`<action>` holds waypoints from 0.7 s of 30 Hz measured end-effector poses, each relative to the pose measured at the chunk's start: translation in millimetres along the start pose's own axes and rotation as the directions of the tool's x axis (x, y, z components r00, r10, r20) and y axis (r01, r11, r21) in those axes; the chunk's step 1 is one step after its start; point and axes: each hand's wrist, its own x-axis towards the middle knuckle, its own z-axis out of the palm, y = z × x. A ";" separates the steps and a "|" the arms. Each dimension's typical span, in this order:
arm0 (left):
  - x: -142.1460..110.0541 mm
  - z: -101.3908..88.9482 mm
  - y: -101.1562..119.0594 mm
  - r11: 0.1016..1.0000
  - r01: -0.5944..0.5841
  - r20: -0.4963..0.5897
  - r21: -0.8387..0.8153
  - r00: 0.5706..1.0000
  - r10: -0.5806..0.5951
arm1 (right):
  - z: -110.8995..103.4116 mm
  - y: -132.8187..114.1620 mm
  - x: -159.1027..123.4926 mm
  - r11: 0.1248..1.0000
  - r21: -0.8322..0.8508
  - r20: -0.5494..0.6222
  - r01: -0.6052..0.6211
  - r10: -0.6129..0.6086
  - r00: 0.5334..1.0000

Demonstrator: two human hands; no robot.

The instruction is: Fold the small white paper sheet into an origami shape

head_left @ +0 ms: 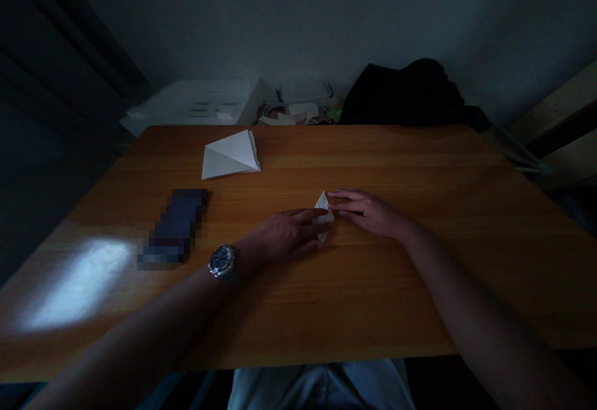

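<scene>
Your left hand lies over the folded paper, your right hand at its edge, neither visibly clamped. You seem mid-crease; press evenly next.

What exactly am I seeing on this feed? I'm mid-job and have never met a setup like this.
There is no machine here: these are a person's own bare hands. The single picture comes from a camera worn on the head, looking forward and down over a wooden table.

The left hand, with a wristwatch on its wrist, lays its fingers over a small folded white paper. The right hand has its fingertips at the paper's right edge. Whether either pinches it, I cannot tell.

Farther back on the left lies a larger folded white paper; nearer is a dark object, too pixelated to name.
</scene>
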 end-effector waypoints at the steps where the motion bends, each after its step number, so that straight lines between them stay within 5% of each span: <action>1: 0.0 -0.5 0.3 1.000 -0.003 -0.001 -0.007 1.000 0.003 | -0.2 -0.6 0.1 1.000 0.004 0.003 -0.004 0.004 1.000; 21: 3.1 -2.7 6.1 1.000 0.008 -0.003 -0.012 1.000 -0.008 | -0.7 -0.3 0.4 1.000 0.009 0.024 -0.026 0.026 0.999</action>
